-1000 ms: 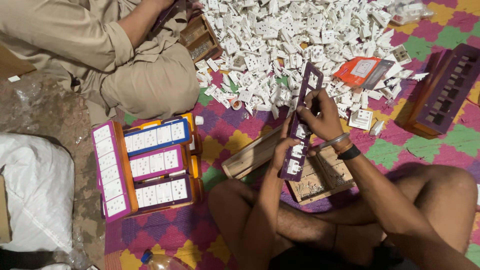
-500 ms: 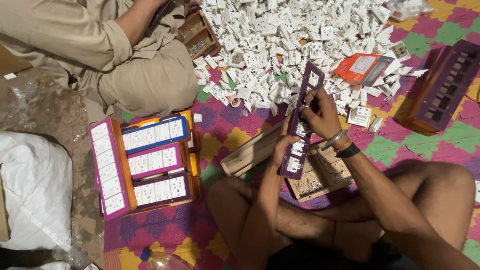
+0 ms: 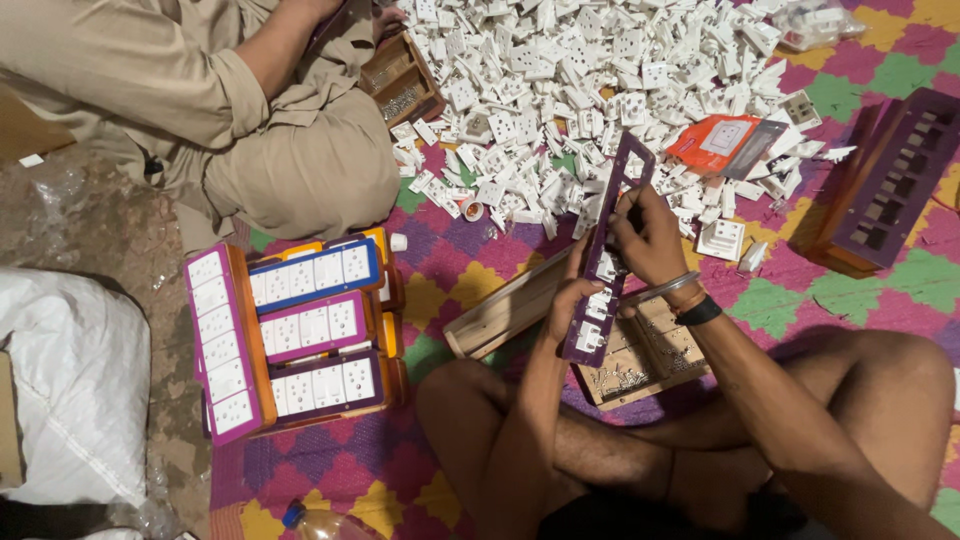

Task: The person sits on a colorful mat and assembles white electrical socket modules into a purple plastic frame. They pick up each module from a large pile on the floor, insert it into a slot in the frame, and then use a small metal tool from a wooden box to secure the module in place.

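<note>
Left hand (image 3: 568,300): raised before crossed legs, forearm angled up from lower centre, fingers curled, thumb set opposite fingers, grip closed. Right hand (image 3: 652,240): held just above and beside left-hand fingers, forearm angled in from lower right, wrist bent, bands worn at wrist, fingers (image 3: 628,215) bunched and curled inward, tips pressed together. Hands close, fingertips near one another; contact between hands not discernible.

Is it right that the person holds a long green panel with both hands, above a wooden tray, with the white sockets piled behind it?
Not quite: the panel is purple, not green, as the head view shows. The rest holds: the left hand and right hand both grip it above the wooden tray, and the white sockets are piled behind it.
</note>
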Available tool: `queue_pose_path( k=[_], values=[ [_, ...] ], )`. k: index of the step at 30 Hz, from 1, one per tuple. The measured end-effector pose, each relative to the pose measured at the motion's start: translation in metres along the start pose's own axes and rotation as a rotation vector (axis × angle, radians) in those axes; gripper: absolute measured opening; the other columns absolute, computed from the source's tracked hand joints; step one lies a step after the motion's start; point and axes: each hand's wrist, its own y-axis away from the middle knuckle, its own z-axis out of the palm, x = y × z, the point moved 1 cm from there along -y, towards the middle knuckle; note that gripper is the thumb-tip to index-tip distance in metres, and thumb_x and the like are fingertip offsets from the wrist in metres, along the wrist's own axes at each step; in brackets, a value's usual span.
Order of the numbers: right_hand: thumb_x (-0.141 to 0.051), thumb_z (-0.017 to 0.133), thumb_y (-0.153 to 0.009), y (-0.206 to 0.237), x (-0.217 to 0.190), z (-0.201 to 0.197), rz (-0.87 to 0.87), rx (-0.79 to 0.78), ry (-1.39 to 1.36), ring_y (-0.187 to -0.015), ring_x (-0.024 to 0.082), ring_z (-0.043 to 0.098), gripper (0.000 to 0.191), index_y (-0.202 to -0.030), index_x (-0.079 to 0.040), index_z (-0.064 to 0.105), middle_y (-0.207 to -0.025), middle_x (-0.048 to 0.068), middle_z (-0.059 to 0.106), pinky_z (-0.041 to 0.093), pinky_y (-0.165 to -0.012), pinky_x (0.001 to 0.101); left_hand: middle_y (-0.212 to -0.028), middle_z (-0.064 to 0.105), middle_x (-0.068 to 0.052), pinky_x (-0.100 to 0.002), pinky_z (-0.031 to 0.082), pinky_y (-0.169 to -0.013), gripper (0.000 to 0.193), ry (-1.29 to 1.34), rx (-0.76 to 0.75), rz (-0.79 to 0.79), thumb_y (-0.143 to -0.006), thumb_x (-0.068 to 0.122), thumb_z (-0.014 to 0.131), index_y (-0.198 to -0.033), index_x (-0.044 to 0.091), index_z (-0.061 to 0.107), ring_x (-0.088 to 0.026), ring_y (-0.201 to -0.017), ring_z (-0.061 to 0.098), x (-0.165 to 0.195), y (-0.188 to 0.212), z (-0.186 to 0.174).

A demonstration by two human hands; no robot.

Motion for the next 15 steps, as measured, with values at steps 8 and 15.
queue_pose_path(
  k=[8, 15],
  values=[
    [-0.006, 0.065, -0.093, 0.0017, -0.006, -0.0029, 0.02, -0.044, -0.034, -0.066, 0.007, 0.06, 0.013, -0.101, -0.004, 0.054, -0.08, 0.0, 0.058, 0.045, -0.057, 0.0243, -0.136, 0.05, -0.012, -0.047, 0.065, -0.075, 0.09, -0.044, 0.036, -0.032, -0.081, 0.008, 0.051, -0.166, 0.016, 0.024, -0.022, -0.111, 0.063, -0.0027, 0.0005, -0.0022],
    [-0.005, 0.069, -0.089, 0.004, -0.0005, -0.0072, 0.041, -0.034, 0.003, -0.062, 0.01, 0.051, 0.017, -0.099, -0.004, 0.055, -0.076, 0.002, 0.054, 0.041, -0.056, 0.0275, -0.135, 0.053, -0.016, -0.046, 0.064, -0.079, 0.09, -0.01, 0.007, -0.008, -0.087, 0.006, 0.052, -0.172, 0.014, 0.024, -0.025, -0.11, 0.062, -0.0071, -0.0026, -0.0087]
  ],
)
